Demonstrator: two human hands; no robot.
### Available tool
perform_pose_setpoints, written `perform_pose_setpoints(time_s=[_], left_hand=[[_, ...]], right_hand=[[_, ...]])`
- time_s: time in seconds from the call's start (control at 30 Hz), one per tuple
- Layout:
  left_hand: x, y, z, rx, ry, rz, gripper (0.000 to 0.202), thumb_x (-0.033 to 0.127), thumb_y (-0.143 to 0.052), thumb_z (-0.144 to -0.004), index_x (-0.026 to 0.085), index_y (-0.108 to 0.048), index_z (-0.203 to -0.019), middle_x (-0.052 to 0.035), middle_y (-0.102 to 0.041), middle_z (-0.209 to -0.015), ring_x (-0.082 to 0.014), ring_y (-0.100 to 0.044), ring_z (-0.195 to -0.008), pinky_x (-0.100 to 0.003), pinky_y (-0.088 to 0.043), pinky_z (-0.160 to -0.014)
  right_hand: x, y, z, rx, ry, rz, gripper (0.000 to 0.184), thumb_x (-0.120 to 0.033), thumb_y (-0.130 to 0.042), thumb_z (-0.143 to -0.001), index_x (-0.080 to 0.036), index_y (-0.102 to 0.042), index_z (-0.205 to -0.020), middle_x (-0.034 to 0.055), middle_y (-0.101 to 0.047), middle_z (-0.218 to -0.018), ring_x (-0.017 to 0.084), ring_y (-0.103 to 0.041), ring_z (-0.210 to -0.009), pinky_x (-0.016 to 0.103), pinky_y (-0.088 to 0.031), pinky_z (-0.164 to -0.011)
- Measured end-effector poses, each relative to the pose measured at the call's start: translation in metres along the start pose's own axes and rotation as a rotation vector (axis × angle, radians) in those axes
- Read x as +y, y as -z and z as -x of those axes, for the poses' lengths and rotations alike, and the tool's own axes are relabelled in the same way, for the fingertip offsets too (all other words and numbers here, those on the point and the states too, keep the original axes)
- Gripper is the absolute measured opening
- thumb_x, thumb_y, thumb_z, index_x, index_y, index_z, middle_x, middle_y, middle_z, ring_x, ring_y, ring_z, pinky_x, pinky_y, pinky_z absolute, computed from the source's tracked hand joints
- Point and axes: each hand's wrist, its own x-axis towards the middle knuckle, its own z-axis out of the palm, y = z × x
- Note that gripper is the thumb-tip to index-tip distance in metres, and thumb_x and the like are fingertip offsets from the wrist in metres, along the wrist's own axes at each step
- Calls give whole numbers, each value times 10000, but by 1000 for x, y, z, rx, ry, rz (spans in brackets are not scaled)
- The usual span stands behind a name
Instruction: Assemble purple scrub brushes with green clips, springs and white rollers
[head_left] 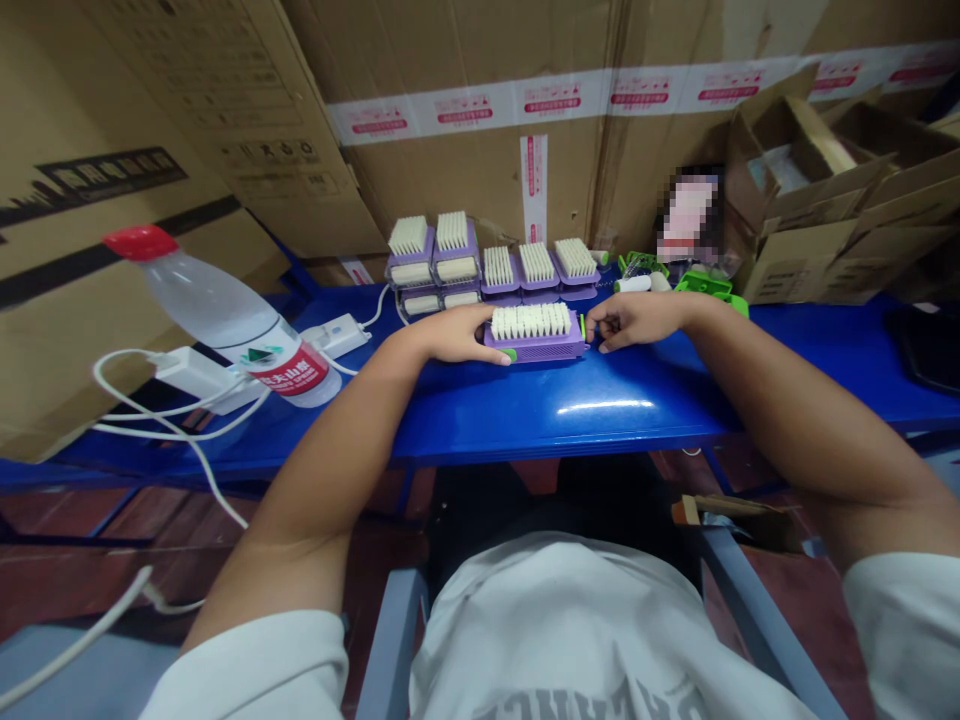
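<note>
Left hand (454,335) and right hand (634,320) met at a purple brush (536,348) on the blue desk (525,430), with cardboard sheets (480,170) walling off the far side. The brush lay flat in front of me, its long axis running left to right along the desk edge and its cream bristles (531,321) pointing up. My left hand was curled round the brush's left end, its fingers closed on it, seemingly to keep it steady. My right hand was partly closed, with its fingertips (602,325) pinched together at the right end, by a green strip (582,326); I could not tell whether they gripped it. Similar brushes (454,262) stood stacked and lined up behind, kept back, I judge, to leave room for my hands. Off to the left stood a water bottle (240,325) with a red cap, beside a white charger (199,372); green plastic pieces (703,285) lay to the right.
</note>
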Motion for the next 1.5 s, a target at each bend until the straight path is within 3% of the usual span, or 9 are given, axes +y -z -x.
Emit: perform_pose_setpoints(time_s=[0.5,0.7,0.9,1.3,1.5], left_hand=[[1,1,0,-15,3,-7,962,701,-864,-884,219,-628,-1682,-152,-702,-1722,-396,-713,-1527,-452,-565,-1257],[-2,0,-1,-6,-12,28,971,722,-877,-863,242,-643,-1674,-140,-703,-1727,-406,-714,-1525,-468,-566,-1262],[-3,0,-1,-2,-7,25,970,711,-882,-870,247,-636,-1685,-137,-694,-1741,-405,-704,-1542,-468,-562,-1272],[-2,0,0,-3,-14,44,959,727,-870,-856,248,-658,-1659,-138,-698,-1734,-417,-701,-1542,-482,-562,-1267],[-1,0,0,-11,-17,26,972,730,-864,-861,243,-642,-1672,-144,-697,-1733,-420,-702,-1541,-484,-565,-1264]], right_hand=[[-6,2,1,1,-94,67,431,-569,-899,-843,-217,-737,-1032,0,-715,-794,202,-638,-728,375,-487,-750],[2,0,0,86,-157,15,704,-553,-950,-856,-210,-638,-1386,-5,-731,-837,221,-671,-756,369,-492,-745],[1,0,0,51,-118,3,875,-478,-907,-910,-169,-519,-1631,-7,-745,-862,220,-668,-748,367,-512,-736],[11,1,-1,49,-53,-9,857,-511,-930,-915,-183,-575,-1623,-9,-748,-874,199,-670,-739,351,-506,-719],[7,0,0,52,-68,3,779,-432,-898,-934,-175,-566,-1590,-7,-753,-871,202,-674,-736,346,-524,-720]])
